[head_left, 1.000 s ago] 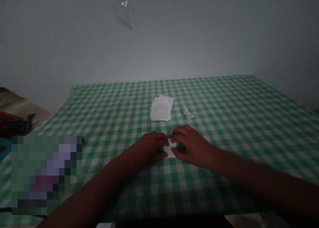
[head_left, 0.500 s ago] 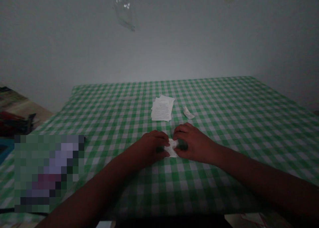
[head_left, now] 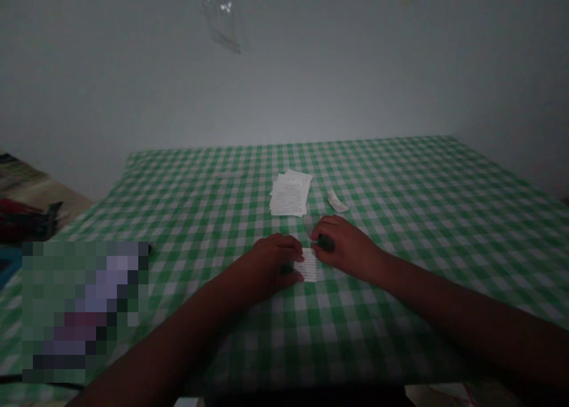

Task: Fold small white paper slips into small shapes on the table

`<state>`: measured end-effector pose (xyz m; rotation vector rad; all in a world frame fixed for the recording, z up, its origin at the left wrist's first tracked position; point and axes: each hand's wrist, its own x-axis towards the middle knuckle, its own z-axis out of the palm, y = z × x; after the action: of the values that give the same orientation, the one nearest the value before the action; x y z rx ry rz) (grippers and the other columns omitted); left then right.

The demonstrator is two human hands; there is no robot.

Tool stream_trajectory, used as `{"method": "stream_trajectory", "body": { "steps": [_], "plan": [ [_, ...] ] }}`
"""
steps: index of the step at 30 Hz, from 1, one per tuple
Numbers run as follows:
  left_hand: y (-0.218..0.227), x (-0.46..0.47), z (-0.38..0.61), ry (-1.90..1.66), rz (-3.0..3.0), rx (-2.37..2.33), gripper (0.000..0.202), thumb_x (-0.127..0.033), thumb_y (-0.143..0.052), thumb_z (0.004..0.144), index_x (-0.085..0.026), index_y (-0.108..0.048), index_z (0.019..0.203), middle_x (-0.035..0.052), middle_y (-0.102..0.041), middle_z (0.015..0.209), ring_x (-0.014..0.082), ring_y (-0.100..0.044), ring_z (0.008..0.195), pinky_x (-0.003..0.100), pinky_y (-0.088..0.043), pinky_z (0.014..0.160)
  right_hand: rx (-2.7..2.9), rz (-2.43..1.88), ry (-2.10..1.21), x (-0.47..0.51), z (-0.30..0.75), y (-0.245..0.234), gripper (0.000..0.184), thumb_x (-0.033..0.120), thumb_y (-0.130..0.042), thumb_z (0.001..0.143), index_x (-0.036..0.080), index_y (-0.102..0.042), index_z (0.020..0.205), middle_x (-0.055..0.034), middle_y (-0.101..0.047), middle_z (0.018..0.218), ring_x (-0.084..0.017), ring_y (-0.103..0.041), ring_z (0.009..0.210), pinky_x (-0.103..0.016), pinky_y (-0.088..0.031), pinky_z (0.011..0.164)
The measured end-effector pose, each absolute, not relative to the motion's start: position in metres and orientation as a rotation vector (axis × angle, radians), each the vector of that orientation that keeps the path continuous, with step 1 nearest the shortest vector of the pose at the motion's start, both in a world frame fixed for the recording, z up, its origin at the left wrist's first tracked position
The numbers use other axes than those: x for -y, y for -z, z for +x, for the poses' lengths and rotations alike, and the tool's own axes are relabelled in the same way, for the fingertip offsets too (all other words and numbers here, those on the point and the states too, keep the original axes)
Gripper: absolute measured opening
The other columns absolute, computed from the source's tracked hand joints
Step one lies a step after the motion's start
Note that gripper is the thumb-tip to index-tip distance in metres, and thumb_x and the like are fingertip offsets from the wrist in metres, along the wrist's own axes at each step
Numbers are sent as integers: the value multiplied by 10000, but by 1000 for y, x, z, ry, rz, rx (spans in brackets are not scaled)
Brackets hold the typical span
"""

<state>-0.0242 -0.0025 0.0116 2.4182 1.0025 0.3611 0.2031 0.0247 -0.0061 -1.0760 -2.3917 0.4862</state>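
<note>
A small white sheet of printed paper (head_left: 308, 266) lies on the checked cloth in front of me. The fingers and thumb of my left hand (head_left: 278, 260) are curled and press on its left part, hiding that side. My right hand (head_left: 344, 241) is at the sheet's upper right corner, thumb and fingertips pinched together there; whatever lies between the tips is too small to see clearly. Beyond my hands rests a loose stack of printed papers (head_left: 288, 196), its sheets slightly fanned. Right of that stack sits a crumpled white scrap (head_left: 338, 201).
A green and white checked tablecloth (head_left: 400, 176) covers the table, which meets a pale wall (head_left: 311, 99). At the left lies a pixelated object (head_left: 93, 300) with a dark cable by it. A clear plastic piece (head_left: 222, 16) hangs on the wall.
My right hand has moved slightly up, from the sheet's right edge to its upper right corner, and its thumb has closed toward the fingers. My left hand stays on the sheet.
</note>
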Motion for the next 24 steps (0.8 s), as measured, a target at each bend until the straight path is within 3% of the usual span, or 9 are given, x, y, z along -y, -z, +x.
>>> {"method": "stream_trajectory", "body": {
  "steps": [8,19,24],
  "plan": [
    [-16,5,-24,-362,2430,-1010,284,-188,-743,773,-194,-682,1050,55,-654,1155,208,-589,1094,378,-456,997,2451,-1109,-489,1,200,-6,321,261,-718,698,192,-547,961,-65,-586,957,-246,-535,938,-388,-450,839],
    [-16,6,-23,-331,2423,-1041,282,-213,-740,780,-206,-679,1055,52,-640,1195,223,-567,1144,410,-436,1025,2290,-1259,-513,-20,200,6,182,200,-638,761,215,-476,845,-24,-548,842,-188,-517,785,-316,-421,683],
    [-20,10,-21,-328,2457,-1045,332,-224,-700,805,-219,-653,1134,48,-631,1192,222,-557,1139,403,-422,1027,2340,-1218,-471,-14,198,2,173,192,-626,765,216,-472,839,-31,-546,849,-202,-526,830,-337,-438,732]
  ]
}}
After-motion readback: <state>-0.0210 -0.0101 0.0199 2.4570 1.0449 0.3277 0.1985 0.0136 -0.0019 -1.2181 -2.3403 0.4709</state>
